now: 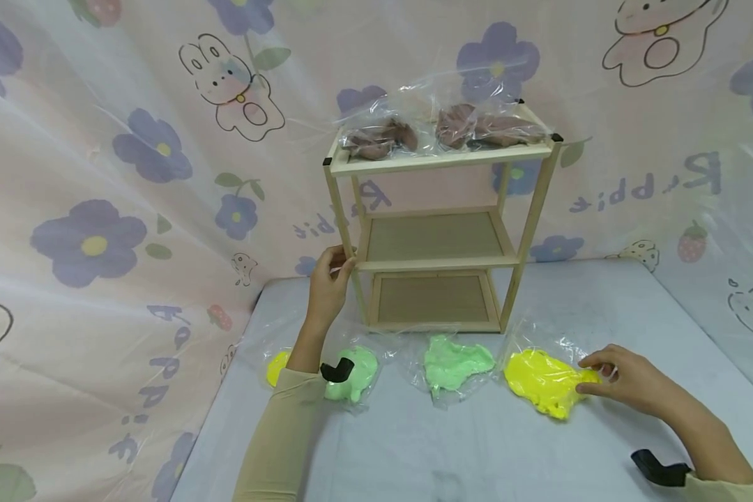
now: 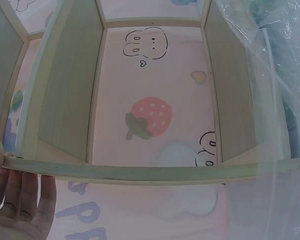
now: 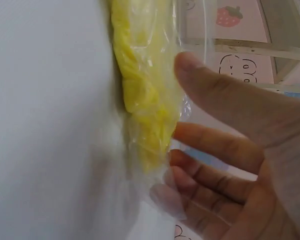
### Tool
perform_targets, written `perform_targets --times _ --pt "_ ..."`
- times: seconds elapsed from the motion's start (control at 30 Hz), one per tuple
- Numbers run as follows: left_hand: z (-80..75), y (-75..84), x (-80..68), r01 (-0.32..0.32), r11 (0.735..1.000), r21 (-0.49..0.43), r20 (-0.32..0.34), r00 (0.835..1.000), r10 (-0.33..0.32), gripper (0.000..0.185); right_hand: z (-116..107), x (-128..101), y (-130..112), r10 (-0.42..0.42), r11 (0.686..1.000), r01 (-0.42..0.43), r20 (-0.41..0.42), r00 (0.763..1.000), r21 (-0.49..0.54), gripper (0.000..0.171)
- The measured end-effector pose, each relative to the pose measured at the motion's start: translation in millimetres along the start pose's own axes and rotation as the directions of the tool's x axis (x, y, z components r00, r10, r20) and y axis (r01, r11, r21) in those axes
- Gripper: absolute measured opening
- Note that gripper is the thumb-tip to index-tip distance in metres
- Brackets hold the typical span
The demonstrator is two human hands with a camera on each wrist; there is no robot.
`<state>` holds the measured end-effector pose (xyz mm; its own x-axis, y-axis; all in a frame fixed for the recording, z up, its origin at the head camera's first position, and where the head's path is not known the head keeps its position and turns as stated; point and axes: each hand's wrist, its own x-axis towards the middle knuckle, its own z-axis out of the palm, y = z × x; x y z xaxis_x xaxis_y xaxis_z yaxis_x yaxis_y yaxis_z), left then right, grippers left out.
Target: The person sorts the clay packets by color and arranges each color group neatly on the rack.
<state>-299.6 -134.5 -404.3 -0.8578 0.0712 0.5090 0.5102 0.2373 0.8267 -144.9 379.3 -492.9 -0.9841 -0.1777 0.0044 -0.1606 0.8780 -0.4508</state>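
Observation:
A three-tier wooden shelf rack (image 1: 436, 264) stands at the back of the table. My left hand (image 1: 329, 289) grips its left front post at the middle shelf; in the left wrist view the thumb and fingers lie on either side of the post (image 2: 155, 172). At the right, my right hand (image 1: 634, 382) pinches the right end of a clear plastic bag with a flattened yellow clay-like mass (image 1: 539, 380). The right wrist view shows the thumb (image 3: 187, 62) and fingertips at the edge of this bag (image 3: 145, 100), which lies close over the white tabletop.
Bagged green clay-like pieces (image 1: 454, 364) (image 1: 359, 373) lie in a row along the table, with a smaller yellow piece (image 1: 277, 367) partly behind the left forearm. Clear bags with brown lumps (image 1: 379, 139) sit on the top shelf. A printed curtain (image 1: 163, 244) hangs behind.

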Motion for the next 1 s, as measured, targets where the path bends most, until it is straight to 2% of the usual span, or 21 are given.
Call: perform_targets --times 0.17,0.5,0.87,1.0 --pt "-0.1 0.4 0.3 0.003 1.000 -0.007 -0.001 1.000 -0.003 0.036 3 4 2 0.028 1.000 -0.028 0.049 0.998 -0.008 0.060" --pt "0.6 1.4 0.4 0.001 1.000 0.025 0.000 1.000 -0.001 0.036 9 10 6 0.036 0.999 -0.037 0.081 0.996 0.002 0.051" --pt "0.6 -0.7 0.9 0.003 1.000 0.013 -0.011 1.000 -0.003 0.035 13 6 -3 0.022 1.000 -0.020 0.091 0.996 -0.021 0.042" --pt "1.0 -0.2 1.0 0.013 1.000 -0.003 -0.015 1.000 -0.013 0.035 11 5 -7 0.041 0.998 -0.036 0.103 0.994 -0.044 0.040"
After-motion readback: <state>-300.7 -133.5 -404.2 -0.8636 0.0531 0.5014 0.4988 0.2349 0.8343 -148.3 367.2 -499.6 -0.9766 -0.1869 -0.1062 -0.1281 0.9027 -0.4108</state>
